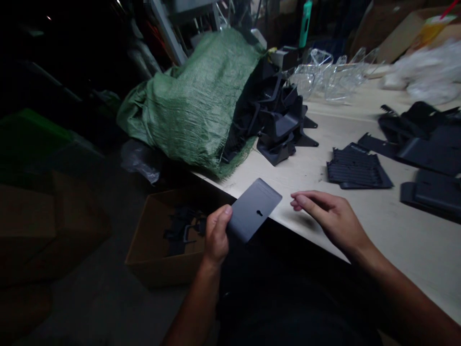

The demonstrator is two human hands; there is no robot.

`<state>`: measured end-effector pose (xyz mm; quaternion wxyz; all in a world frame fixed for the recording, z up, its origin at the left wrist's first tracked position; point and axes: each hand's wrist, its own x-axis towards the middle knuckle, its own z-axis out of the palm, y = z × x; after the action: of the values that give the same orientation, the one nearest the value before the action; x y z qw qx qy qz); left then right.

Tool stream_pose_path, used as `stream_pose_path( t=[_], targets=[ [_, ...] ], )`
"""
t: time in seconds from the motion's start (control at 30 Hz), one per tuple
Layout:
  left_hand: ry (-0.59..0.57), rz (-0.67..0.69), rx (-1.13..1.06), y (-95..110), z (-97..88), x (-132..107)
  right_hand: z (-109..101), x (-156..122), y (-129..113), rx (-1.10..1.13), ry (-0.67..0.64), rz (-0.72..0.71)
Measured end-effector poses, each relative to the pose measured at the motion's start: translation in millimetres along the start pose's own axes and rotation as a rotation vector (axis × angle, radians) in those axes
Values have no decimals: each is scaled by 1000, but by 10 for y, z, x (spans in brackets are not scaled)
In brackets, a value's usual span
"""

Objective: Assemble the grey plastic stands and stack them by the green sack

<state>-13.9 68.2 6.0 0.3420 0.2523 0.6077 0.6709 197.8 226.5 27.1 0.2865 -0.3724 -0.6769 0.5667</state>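
Observation:
A flat grey plastic plate point(252, 206) with rounded corners and a small dark keyhole slot is held at its left edge by my left hand point(217, 235), thumb on top. The plate is tilted, just off the table's front edge. To its right, my right hand point(333, 216) hovers over the table edge with nothing visible in it. Its fingers are loosely stretched, with the thumb near the fingertips. Black plastic brackets point(284, 120) spill from a green woven sack point(194, 101) beyond my hands. A ribbed black plastic part point(358, 168) lies behind my right hand.
Larger black plastic parts point(428, 144) lie on the pale table point(406, 245) at the right. Clear plastic pieces point(331, 77) and crumpled plastic wrap point(428, 72) sit farther back. Below the table edge, an open cardboard box point(144, 250) holds dark parts. More cardboard boxes point(46, 226) stand at the left.

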Motion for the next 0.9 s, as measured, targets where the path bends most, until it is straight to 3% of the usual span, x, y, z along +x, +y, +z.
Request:
stream_pose_path(
  t=[0.03, 0.1, 0.17, 0.23, 0.3, 0.37, 0.47, 0.57, 0.7, 0.9],
  targets=[
    [-23, 17, 23, 7, 6, -22, 13, -9, 2, 98, -101, 82],
    [-189, 3, 122, 37, 25, -63, 84, -23, 7, 316, -288, 221],
    [-394, -35, 215, 74, 46, -71, 169, -22, 5, 501, -344, 279],
    [-452, -48, 232, 99, 79, -31, 222, -20, -12, 568, -337, 243],
    [-314, -81, 107, 104, 142, 52, 248, -29, -38, 525, -411, 193],
    [-206, -227, -147, 92, 245, 156, 282, -50, -56, 432, -535, 160],
    [-206, -464, -528, 78, 453, 275, 394, -95, -57, 336, -581, 69],
    [-105, -389, -617, 106, 650, 282, 530, -161, -42, 309, -456, -30],
    [9, -270, -480, 184, 742, 229, 634, -217, -44, 298, -267, -123],
    [53, -221, -428, 236, 654, 317, 679, -89, -109, 253, -291, -111]
  ],
)
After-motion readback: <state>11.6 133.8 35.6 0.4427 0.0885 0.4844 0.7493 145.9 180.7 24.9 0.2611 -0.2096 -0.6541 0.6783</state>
